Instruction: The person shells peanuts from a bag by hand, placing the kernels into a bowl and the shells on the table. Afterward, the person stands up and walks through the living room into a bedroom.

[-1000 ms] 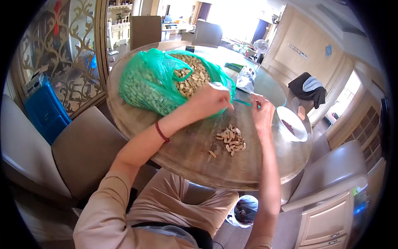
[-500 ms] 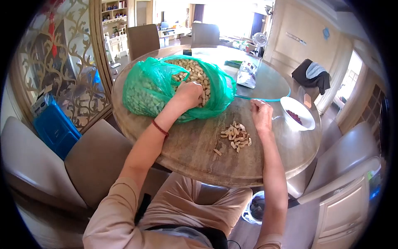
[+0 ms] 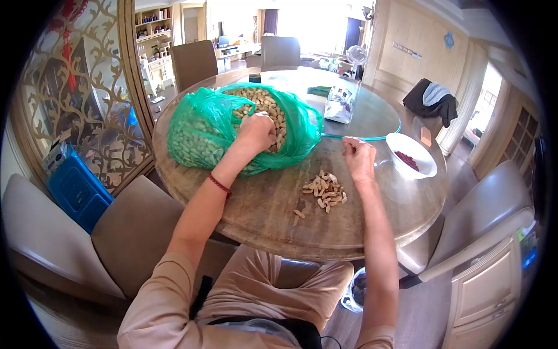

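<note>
A green plastic bag [image 3: 192,131], full of unshelled peanuts [image 3: 264,100], lies on the round table. My left hand [image 3: 256,132] reaches into its mouth, fingers curled down against the peanuts; what they grip is hidden. Over the table to the right of the bag is my right hand [image 3: 359,156], its fingers bent and drawn together. Anything between those fingertips is too small to make out. A small pile of peanut shells [image 3: 326,191] lies between my forearms. To the right of my right hand, a white bowl [image 3: 427,165] holds reddish peanut kernels [image 3: 407,160].
A printed packet [image 3: 339,104] stands on the glass turntable [image 3: 375,119] behind my right hand. Chairs [image 3: 474,209] flank the round table [image 3: 273,227]. A lined waste bin [image 3: 356,291] sits on the floor below its edge.
The view has shifted slightly, moving the scene a little to the left. Both hands keep nearly the same places and curled shapes; the shell pile looks the same.
</note>
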A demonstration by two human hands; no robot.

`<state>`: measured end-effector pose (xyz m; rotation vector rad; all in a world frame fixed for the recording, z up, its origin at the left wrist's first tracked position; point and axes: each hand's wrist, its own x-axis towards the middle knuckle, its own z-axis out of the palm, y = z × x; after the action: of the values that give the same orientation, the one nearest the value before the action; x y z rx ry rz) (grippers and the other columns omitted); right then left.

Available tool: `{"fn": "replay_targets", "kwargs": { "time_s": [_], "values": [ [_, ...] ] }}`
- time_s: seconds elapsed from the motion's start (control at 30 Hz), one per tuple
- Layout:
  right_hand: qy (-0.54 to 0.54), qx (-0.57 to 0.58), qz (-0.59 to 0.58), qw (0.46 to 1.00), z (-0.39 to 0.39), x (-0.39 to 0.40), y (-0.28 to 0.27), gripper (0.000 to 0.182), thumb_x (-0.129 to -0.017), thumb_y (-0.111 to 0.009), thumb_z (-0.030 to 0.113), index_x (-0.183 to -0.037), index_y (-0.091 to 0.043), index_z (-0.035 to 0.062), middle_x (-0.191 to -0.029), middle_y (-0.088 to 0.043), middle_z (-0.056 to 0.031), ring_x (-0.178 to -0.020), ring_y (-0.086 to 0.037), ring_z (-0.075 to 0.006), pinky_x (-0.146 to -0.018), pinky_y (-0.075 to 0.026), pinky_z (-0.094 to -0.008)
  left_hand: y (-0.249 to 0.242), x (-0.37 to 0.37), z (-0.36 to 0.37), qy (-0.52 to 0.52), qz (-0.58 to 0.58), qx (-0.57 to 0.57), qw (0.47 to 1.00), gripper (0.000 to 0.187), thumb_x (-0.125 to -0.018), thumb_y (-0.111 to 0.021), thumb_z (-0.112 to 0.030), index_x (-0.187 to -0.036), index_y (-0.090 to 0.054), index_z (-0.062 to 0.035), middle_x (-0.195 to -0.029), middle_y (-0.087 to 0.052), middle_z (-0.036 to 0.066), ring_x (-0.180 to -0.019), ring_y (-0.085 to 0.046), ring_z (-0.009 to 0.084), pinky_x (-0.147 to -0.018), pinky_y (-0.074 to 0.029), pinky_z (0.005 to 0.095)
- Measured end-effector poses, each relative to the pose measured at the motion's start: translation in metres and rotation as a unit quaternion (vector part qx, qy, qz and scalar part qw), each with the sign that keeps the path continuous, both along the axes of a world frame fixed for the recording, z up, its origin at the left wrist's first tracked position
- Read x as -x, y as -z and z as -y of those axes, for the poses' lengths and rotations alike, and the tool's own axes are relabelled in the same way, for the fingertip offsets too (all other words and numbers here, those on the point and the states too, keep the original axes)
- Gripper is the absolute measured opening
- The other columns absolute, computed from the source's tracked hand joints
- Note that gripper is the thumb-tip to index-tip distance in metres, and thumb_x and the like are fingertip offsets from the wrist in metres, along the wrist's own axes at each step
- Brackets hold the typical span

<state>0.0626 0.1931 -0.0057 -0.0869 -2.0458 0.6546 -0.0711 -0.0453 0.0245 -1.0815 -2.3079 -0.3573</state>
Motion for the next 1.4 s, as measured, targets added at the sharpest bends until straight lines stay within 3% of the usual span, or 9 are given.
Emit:
{"fn": "replay_targets", "kwargs": {
  "time_s": [0.13, 0.2, 0.23, 0.3, 0.43, 1.03, 1.2, 1.3, 1.4],
  "values": [
    [0.006, 0.002, 0.004, 1.0, 0.002, -0.001, -0.003, 0.013, -0.075, -0.058, 0.001, -0.084, -0.066, 0.0043, -0.07, -0.062, -0.0142, -0.065, -0.062, -0.0262, -0.061, -0.048, -0.0336, -0.01, 0.001, 0.006, 0.111, 0.13, -0.196, 0.966, 0.007, -0.069, -0.069, -0.01, -0.072, -0.067, -0.0038, -0.075, -0.064, 0.008, -0.069, -0.062, 0.0185, -0.063, -0.049, 0.0317],
    [-0.026, 0.028, 0.002, 0.999, 0.007, -0.002, -0.005, 0.013, -0.075, -0.059, 0.001, -0.085, -0.066, 0.0043, -0.071, -0.063, -0.0128, -0.065, -0.063, -0.0227, -0.059, -0.049, -0.0317, -0.016, -0.005, 0.007, 0.195, 0.348, -0.313, 0.862, 0.009, -0.077, -0.066, -0.007, -0.081, -0.066, 0.0012, -0.084, -0.066, 0.008, -0.072, -0.063, 0.0132, -0.061, -0.049, 0.0229],
    [-0.057, 0.056, -0.002, 0.997, 0.01, -0.002, -0.006, 0.012, -0.075, -0.06, 0.001, -0.085, -0.066, 0.0043, -0.072, -0.064, -0.0114, -0.065, -0.064, -0.0192, -0.057, -0.049, -0.0299, -0.019, -0.01, 0.006, 0.197, 0.35, -0.315, 0.86, 0.009, -0.077, -0.066, -0.007, -0.081, -0.066, 0.0012, -0.084, -0.066, 0.008, -0.072, -0.063, 0.0132, -0.061, -0.049, 0.0229],
    [-0.087, 0.06, -0.001, 0.994, 0.021, -0.005, -0.01, 0.012, -0.075, -0.061, 0.001, -0.085, -0.067, 0.0043, -0.074, -0.065, -0.0103, -0.066, -0.063, -0.0164, -0.056, -0.049, -0.0282, -0.02, -0.023, 0.001, 0.328, 0.557, -0.393, 0.654, 0.011, -0.078, -0.063, -0.002, -0.089, -0.065, 0.0011, -0.082, -0.065, 0.009, -0.071, -0.063, 0.0136, -0.06, -0.049, 0.0224],
    [-0.166, 0.032, -0.006, 0.986, 0.049, -0.015, -0.025, 0.012, -0.074, -0.065, 0.003, -0.086, -0.067, 0.0045, -0.08, -0.066, -0.0087, -0.067, -0.062, -0.0123, -0.055, -0.049, -0.0254, -0.012, -0.043, -0.015, 0.388, 0.62, -0.363, 0.577, 0.014, -0.077, -0.065, -0.004, -0.09, -0.064, 0.0017, -0.081, -0.065, 0.01, -0.066, -0.059, 0.0119, -0.062, -0.049, 0.0231],
    [-0.258, 0.141, 0.057, 0.954, 0.057, -0.019, -0.028, 0.018, -0.075, -0.063, -0.003, -0.092, -0.066, 0.0026, -0.087, -0.062, -0.0024, -0.072, -0.058, -0.0071, -0.055, -0.048, -0.02, 0.012, -0.057, -0.036, 0.44, 0.49, -0.349, 0.667, 0.01, -0.076, -0.067, -0.005, -0.083, -0.064, 0.0005, -0.075, -0.064, 0.005, -0.065, -0.058, 0.0082, -0.06, -0.047, 0.0212],
    [-0.39, 0.217, 0.105, 0.889, 0.057, -0.025, -0.035, 0.039, -0.072, -0.064, -0.007, -0.11, -0.059, 0.0026, -0.096, -0.061, -0.0046, -0.079, -0.057, -0.0085, -0.059, -0.052, -0.0213, 0.015, -0.059, -0.039, 0.388, 0.316, -0.359, 0.788, 0.01, -0.075, -0.067, -0.006, -0.082, -0.064, -0.0006, -0.075, -0.064, 0.003, -0.065, -0.057, 0.0071, -0.059, -0.046, 0.021],
    [-0.387, 0.223, 0.113, 0.888, 0.057, -0.022, -0.03, 0.042, -0.071, -0.066, -0.006, -0.111, -0.059, 0.0036, -0.094, -0.061, -0.0056, -0.076, -0.057, -0.0081, -0.057, -0.052, -0.0212, 0.01, -0.066, -0.033, 0.347, 0.209, -0.318, 0.857, 0.01, -0.073, -0.067, -0.006, -0.081, -0.063, -0.002, -0.076, -0.065, 0.005, -0.066, -0.059, 0.0109, -0.059, -0.046, 0.0239],
    [-0.339, 0.205, 0.112, 0.911, 0.055, -0.02, -0.028, 0.039, -0.071, -0.067, -0.006, -0.108, -0.061, 0.0036, -0.089, -0.062, -0.0057, -0.072, -0.058, -0.0081, -0.056, -0.051, -0.0213, 0.011, -0.069, -0.033, 0.373, 0.137, -0.308, 0.865, 0.011, -0.07, -0.066, -0.005, -0.08, -0.061, -0.0027, -0.076, -0.063, 0.009, -0.067, -0.061, 0.0181, -0.059, -0.046, 0.0278]
  ]
}}
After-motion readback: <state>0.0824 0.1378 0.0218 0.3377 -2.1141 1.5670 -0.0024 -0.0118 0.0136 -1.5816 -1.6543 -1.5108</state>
